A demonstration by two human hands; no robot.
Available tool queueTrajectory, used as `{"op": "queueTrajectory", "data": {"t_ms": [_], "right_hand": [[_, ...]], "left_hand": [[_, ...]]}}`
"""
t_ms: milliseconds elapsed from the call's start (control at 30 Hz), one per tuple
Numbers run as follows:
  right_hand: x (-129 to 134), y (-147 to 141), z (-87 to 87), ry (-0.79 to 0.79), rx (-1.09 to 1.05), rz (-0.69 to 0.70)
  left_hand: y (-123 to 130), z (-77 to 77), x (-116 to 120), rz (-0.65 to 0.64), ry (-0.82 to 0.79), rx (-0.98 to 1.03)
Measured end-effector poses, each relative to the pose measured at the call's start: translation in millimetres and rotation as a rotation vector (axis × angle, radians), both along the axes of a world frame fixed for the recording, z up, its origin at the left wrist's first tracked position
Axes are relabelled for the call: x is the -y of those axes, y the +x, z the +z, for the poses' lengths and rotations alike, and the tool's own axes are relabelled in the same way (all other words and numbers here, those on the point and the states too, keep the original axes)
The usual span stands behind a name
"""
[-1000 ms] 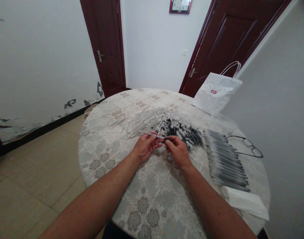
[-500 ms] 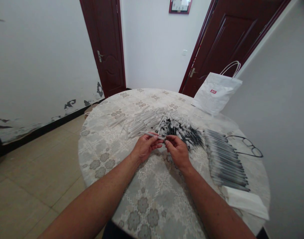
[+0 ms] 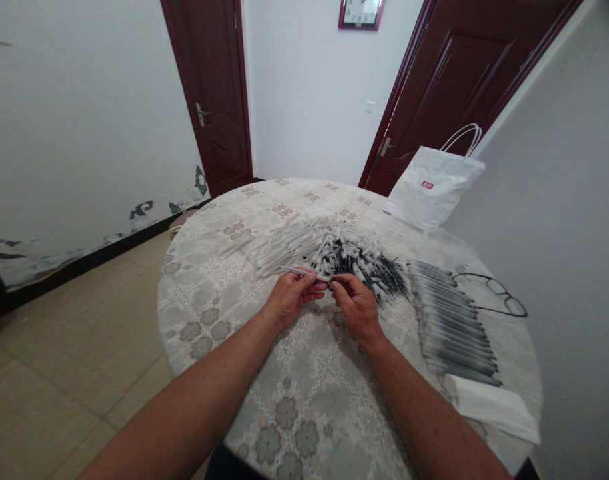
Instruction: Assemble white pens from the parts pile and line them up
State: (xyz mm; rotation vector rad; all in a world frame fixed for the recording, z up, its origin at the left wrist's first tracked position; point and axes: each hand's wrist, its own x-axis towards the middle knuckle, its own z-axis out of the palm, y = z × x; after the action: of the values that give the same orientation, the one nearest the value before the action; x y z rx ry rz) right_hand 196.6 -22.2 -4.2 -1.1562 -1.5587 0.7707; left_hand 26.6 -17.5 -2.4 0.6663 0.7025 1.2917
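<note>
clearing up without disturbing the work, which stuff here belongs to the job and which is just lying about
Seemingly the job:
- slim tube between left hand and right hand
- loose white tubes
- black-and-white pieces
- row of grey sticks

Probably just lying about:
- glasses
- white bag
- white packet or sheet

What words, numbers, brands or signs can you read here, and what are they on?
"8 7 6 5", faint, on the red-framed wall clock, cut off by the picture's top edge.
White marks on the small red label of the white handled bag: too small to read.
No other text is readable.
</note>
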Motion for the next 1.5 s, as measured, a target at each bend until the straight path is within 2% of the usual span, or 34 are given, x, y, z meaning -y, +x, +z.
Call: {"op": "queueTrajectory", "data": {"t_ms": [233, 400, 500, 633, 800, 1067, 1200, 1300, 1500], "right_hand": [[1.2, 3.9, 5.7, 0.030, 0.221, -0.024], [2.6, 3.9, 4.6, -0.002, 0.189, -0.021], [4.1, 3.9, 4.5, 0.055, 0.179, -0.028], [5.1, 4.0, 4.4, 0.136, 0.292, -0.030], [5.6, 5.5, 5.4, 0.129, 0.403, 0.005], [4.0, 8.9, 1.8, 0.067, 0.360, 0.058], [5.9, 8.7, 2.8, 0.128, 0.320, 0.030], [6.2, 8.2, 2.9, 0.168, 0.360, 0.005], [3.1, 6.9, 0.9, 0.138, 0.443, 0.014]], "left_hand": [[0.7, -3.6, -0.4, -0.018, 0.052, -0.072], [1.5, -4.7, -0.3, -0.017, 0.057, -0.105], [1.1, -4.7, -0.3, -0.009, 0.063, -0.101], [0.8, -4.3, 0.2, -0.016, 0.067, -0.099], [1.2, -5.3, 0.0, -0.037, 0.059, -0.108], [3.1, -8.0, 0.4, -0.044, 0.049, -0.107], [3.1, -5.9, 1.3, -0.025, 0.057, -0.099], [2.8, -5.3, 1.5, -0.029, 0.051, -0.099], [3.3, -7.7, 0.7, -0.037, 0.042, -0.109]]}}
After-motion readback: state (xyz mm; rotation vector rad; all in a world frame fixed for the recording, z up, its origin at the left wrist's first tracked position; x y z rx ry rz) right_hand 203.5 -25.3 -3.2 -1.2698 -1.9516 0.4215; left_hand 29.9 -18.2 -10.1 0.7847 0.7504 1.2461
